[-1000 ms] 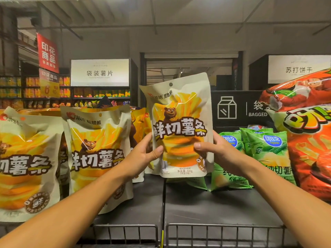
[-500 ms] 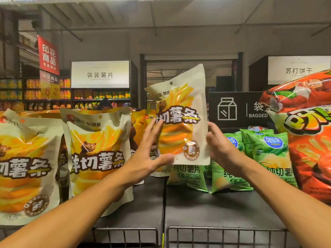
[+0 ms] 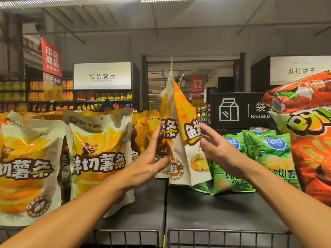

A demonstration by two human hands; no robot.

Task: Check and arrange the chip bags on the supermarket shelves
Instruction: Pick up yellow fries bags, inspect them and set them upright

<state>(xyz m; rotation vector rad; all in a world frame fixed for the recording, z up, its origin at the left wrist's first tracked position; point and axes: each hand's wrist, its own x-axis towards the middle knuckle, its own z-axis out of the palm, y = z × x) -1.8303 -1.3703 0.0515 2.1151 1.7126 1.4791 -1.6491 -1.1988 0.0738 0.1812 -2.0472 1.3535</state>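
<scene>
I hold a white and yellow chip bag (image 3: pixel 180 133) upright above the dark shelf (image 3: pixel 215 208), turned edge-on so both its front and back show. My left hand (image 3: pixel 152 158) grips its left side and my right hand (image 3: pixel 213 149) grips its right side. Matching yellow bags (image 3: pixel 100 154) stand in a row on the left part of the shelf. Green chip bags (image 3: pixel 268 158) lean behind my right hand.
Large orange-red snack bags (image 3: pixel 311 140) fill the right edge. A wire rail (image 3: pixel 206 237) runs along the shelf's front. A black "BAGGED" sign (image 3: pixel 238 110) stands behind, with more shelving (image 3: pixel 53 97) far back left.
The held bag has rotated from facing me to nearly edge-on, its back now partly showing. My left hand shifted from open beside it to gripping its side; the camera moved slightly.
</scene>
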